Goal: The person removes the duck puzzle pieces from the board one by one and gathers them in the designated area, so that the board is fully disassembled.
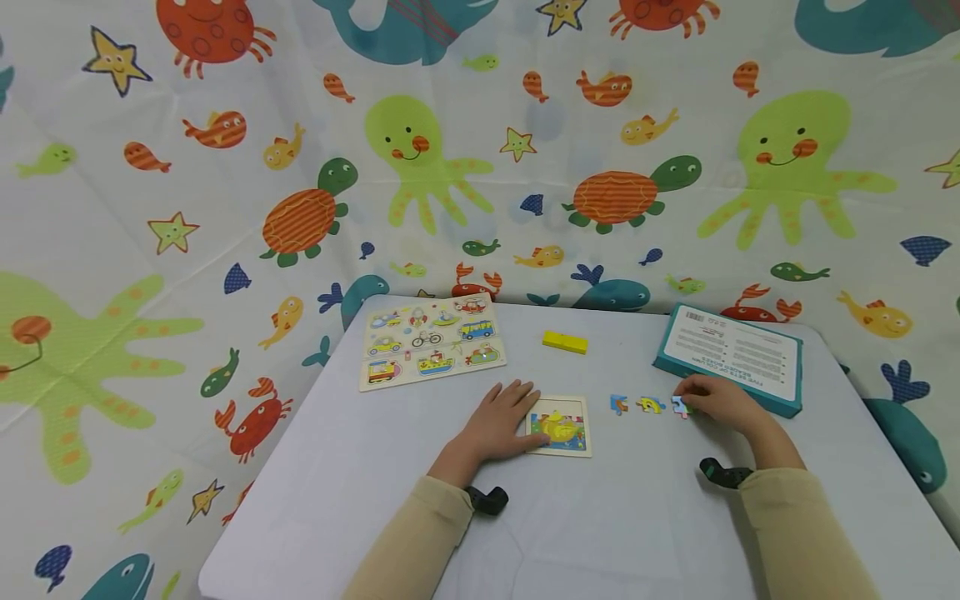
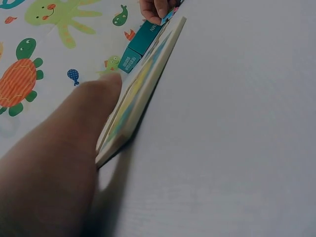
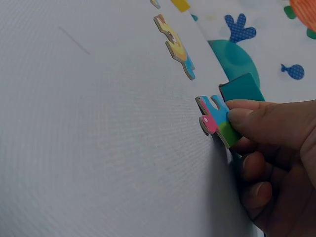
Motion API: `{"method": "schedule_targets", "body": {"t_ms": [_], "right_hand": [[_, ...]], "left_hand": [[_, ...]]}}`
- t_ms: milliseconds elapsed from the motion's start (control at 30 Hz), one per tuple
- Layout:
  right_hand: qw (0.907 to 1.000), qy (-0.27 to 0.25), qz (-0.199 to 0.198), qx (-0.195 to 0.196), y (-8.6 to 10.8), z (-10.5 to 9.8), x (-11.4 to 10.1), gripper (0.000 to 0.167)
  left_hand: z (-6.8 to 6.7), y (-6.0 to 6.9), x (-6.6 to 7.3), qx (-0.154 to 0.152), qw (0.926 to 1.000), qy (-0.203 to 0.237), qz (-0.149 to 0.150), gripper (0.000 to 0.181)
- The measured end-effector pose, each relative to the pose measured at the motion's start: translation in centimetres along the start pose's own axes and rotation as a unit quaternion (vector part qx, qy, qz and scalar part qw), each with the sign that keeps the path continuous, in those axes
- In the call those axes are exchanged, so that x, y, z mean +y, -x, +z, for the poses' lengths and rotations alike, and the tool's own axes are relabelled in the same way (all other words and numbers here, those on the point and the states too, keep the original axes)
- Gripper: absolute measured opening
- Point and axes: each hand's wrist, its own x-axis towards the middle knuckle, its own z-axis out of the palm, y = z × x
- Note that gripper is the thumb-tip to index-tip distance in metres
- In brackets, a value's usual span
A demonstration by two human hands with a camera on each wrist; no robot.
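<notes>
My right hand (image 1: pixel 723 407) pinches a jigsaw piece (image 3: pixel 217 121) coloured blue, pink and green between thumb and finger. In the right wrist view that piece is tilted, close to the tabletop. To its left in the head view lie a yellow-and-blue jigsaw piece (image 1: pixel 650 406) and a blue-and-brown one (image 1: pixel 618 405). My left hand (image 1: pixel 495 423) rests with spread fingers at the left side of a small wooden jigsaw tray (image 1: pixel 588 433), its thumb over the tray's lower left. Inside the tray shows a yellow duck picture (image 1: pixel 561 428), partly covered by the thumb.
A wooden board with vehicle pictures (image 1: pixel 405 354) lies at the back left of the white table (image 1: pixel 600 517). Behind the tray is a yellow block (image 1: pixel 565 342). A teal box (image 1: pixel 738 354) lies just beyond my right hand. Sea-animal cloth (image 1: pixel 450 258) hangs behind the table.
</notes>
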Motion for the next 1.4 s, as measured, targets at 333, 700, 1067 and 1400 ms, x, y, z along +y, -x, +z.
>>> {"method": "schedule_targets", "body": {"t_ms": [333, 700, 1067, 1400], "right_hand": [[0.9994, 0.024, 0.001, 0.023, 0.0, 0.4, 0.0, 0.020], [0.9976, 0.045, 0.005, 0.051, 0.3, 0.7, -0.7, 0.027], [0.9976, 0.005, -0.061, 0.032, -0.8, 2.5, -6.5, 0.027], [0.9938, -0.026, -0.108, -0.005, -2.2, 6.5, -12.5, 0.023]], "left_hand": [[0.0, 0.1, 0.0, 0.005, 1.0000, 0.000, -0.004, 0.083], [0.1, 0.0, 0.1, -0.002, 0.9999, 0.000, -0.010, 0.081], [0.0, 0.0, 0.2, 0.001, 0.9998, 0.004, -0.020, 0.081], [0.0, 0.0, 0.3, -0.007, 0.9994, 0.005, -0.034, 0.083]]}}
